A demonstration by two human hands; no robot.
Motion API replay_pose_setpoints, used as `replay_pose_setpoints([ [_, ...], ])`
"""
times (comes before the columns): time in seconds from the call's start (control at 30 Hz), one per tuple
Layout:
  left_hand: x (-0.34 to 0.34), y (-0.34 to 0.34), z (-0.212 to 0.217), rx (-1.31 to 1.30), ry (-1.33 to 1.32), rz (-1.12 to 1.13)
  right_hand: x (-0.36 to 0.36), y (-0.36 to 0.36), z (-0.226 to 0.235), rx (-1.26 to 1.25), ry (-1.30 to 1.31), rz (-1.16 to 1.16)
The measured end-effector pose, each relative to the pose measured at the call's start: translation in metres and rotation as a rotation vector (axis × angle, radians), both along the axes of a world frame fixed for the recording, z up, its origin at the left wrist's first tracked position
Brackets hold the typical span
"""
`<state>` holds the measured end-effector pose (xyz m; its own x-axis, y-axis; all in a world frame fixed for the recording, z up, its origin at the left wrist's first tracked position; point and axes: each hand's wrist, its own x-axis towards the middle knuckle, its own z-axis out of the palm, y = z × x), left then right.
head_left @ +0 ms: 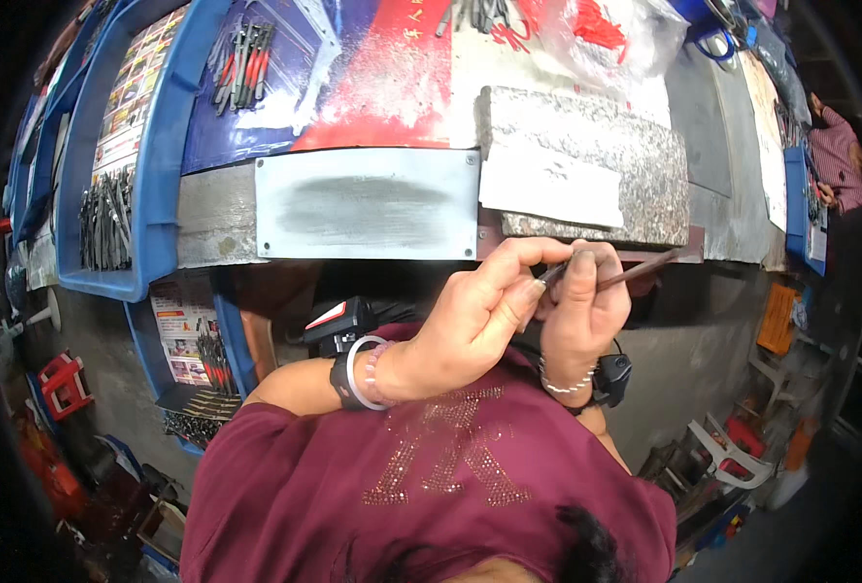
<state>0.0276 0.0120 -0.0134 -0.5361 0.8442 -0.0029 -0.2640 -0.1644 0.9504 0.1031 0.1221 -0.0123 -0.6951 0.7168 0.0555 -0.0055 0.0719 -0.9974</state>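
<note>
Both hands meet in front of the bench edge, below the stone slab. My left hand is closed in a pinch on a small dark, thin piece, mostly hidden by the fingertips. My right hand is closed beside it, the thumb pressed near the same piece. From the right hand a thin brown stick points out to the right. Just beyond the hands lies a speckled stone slab with a white paper on it. To its left is a pale metal plate with a dark smudged middle.
Blue trays at the left hold several dark slim parts. A bundle of red and black tools lies on the blue sheet. Farther back is a clear bag with red pieces. Another person sits at the far right.
</note>
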Motion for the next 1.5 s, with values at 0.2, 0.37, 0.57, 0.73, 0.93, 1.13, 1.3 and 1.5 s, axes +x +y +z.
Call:
replay_pose_setpoints([
  [0.2,-0.024,-0.016,0.012,0.03,-0.179,0.131,0.001,0.005,-0.002,-0.086,0.012,0.212],
  [0.37,-0.095,-0.049,0.018,-0.152,0.143,0.452,-0.007,0.003,0.004,-0.136,-0.086,0.326],
  [0.57,-0.18,-0.072,0.015,-0.513,0.853,0.759,-0.019,0.0,0.008,-0.08,-0.149,0.478],
  [0.73,-0.232,-0.071,-0.008,-0.741,1.2,0.951,-0.013,0.002,0.002,0.222,-0.21,0.612],
  [0.93,-0.257,-0.066,-0.029,-0.89,1.366,1.043,0.015,0.019,-0.002,0.211,-0.288,0.581],
  [1.13,-0.226,-0.057,0.009,-0.77,1.283,1.022,0.04,0.037,-0.013,0.135,-0.342,0.531],
  [1.3,-0.204,-0.022,0.036,-0.614,0.96,0.716,0.037,0.037,-0.016,0.153,-0.259,0.584],
  [1.5,-0.213,0.07,0.008,-0.639,1.069,0.415,0.031,0.026,-0.018,0.278,-0.149,0.671],
])
